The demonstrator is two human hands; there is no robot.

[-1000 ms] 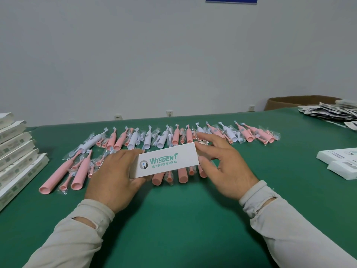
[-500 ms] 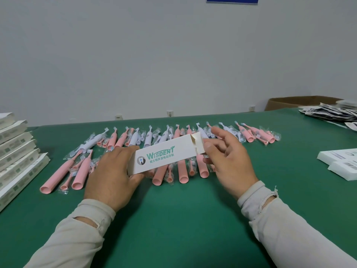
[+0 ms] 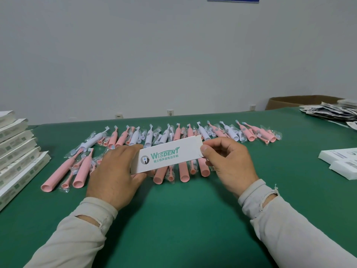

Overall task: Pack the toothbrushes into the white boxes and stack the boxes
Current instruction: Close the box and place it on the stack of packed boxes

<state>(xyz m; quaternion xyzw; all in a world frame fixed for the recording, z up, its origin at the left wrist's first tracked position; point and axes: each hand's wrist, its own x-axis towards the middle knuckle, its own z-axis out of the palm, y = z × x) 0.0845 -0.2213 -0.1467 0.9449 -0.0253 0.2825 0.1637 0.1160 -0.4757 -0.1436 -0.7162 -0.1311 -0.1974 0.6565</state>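
The white box [image 3: 166, 157] is held just above the row of toothbrushes [image 3: 193, 144], the left hand [image 3: 114, 171] gripping its left end and the right hand [image 3: 228, 161] pinching its right end. It looks light, thin cardboard that probably dents easily, so I would hold it at the ends.

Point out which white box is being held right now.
The Wisdent box, gripped by left hand and right hand; the rest lie on the table.

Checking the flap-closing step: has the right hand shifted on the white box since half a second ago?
Yes. The right hand has curled, its thumb now pinching the white box end; the flap that stood open then is no longer raised. Against the toothbrush row it barely travelled.
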